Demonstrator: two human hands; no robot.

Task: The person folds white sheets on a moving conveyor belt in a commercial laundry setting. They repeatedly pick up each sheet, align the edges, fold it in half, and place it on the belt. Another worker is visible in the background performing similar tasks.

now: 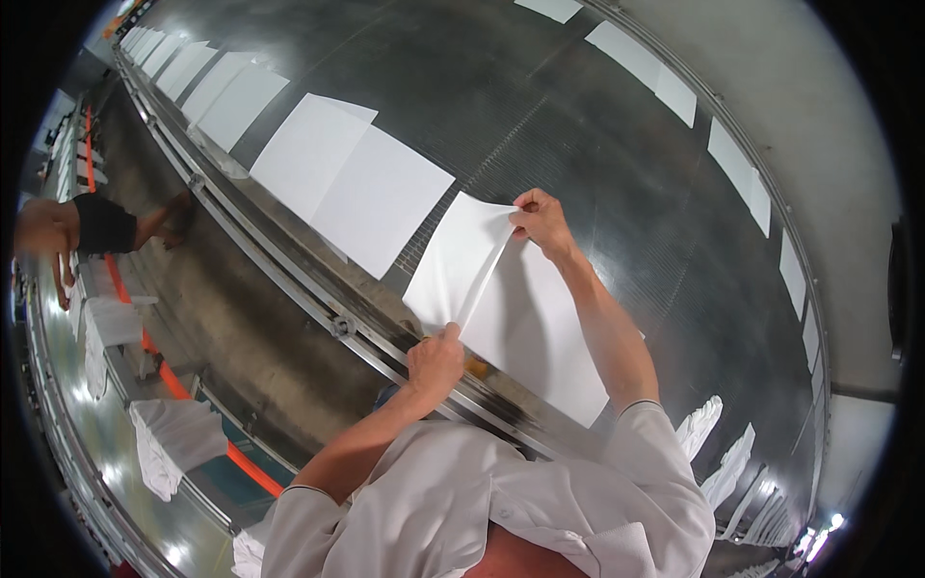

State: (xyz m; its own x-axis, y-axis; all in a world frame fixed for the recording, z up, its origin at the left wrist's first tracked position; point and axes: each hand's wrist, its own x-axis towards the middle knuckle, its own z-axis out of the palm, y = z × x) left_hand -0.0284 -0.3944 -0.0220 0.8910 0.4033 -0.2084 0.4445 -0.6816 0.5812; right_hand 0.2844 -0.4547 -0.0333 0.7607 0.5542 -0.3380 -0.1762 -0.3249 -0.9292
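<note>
A white square cloth (pixel 451 265) lies on a dark mesh conveyor belt (pixel 578 144), partly overlapping a second white cloth (pixel 549 347). My left hand (pixel 436 361) pinches the near corner of the top cloth by the metal rail. Farther out on the belt, my right hand (pixel 540 220) grips that cloth's far corner. Between the two hands the cloth's edge is lifted and stretched into a taut line. My white sleeves show at the bottom of the view.
More white cloths (pixel 352 183) lie in a row along the belt, others along its far edge (pixel 737 164). A metal rail (pixel 289 270) borders the belt. Another person's arm in a black sleeve (pixel 106 226) reaches in at left. White cloths hang on racks (pixel 169 438) by an orange bar.
</note>
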